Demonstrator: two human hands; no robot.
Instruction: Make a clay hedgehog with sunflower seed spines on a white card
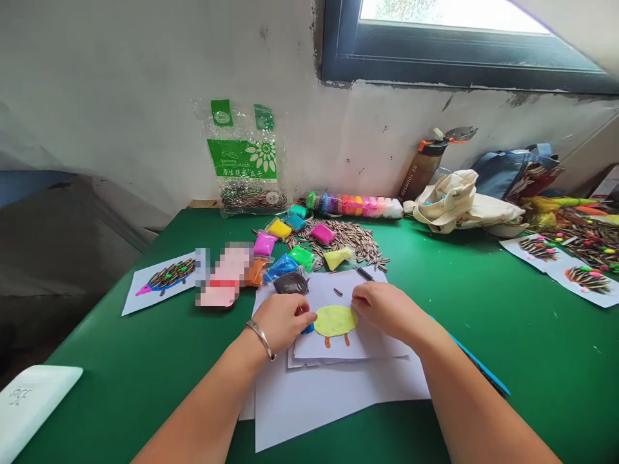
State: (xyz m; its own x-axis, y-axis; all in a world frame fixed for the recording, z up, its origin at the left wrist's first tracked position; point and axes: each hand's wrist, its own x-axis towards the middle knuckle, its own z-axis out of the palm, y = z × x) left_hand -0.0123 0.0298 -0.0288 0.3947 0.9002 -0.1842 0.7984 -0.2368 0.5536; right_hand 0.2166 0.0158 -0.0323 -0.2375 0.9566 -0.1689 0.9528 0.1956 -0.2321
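Note:
On white paper [387,343] lies a flat yellow-green clay oval [336,320] with two small orange clay legs [327,342] below it. A blue clay piece [308,329] joins its left end. My left hand [283,319], with a bracelet on its wrist, is closed at that blue piece, thumb and forefinger close together. At the oval's right edge my right hand [382,308] has curled fingers; whatever is between them is hidden. Just above the oval sits a single sunflower seed [338,292]. A black pen [363,274] lies at the paper's upper edge.
Bags of coloured clay [283,267] and a heap of sunflower seeds [355,240] lie behind the paper. A seed bag [246,161] leans on the wall. Finished hedgehog pictures [164,280] flank both sides. A blue tool [483,370] lies right, a white device [39,399] left.

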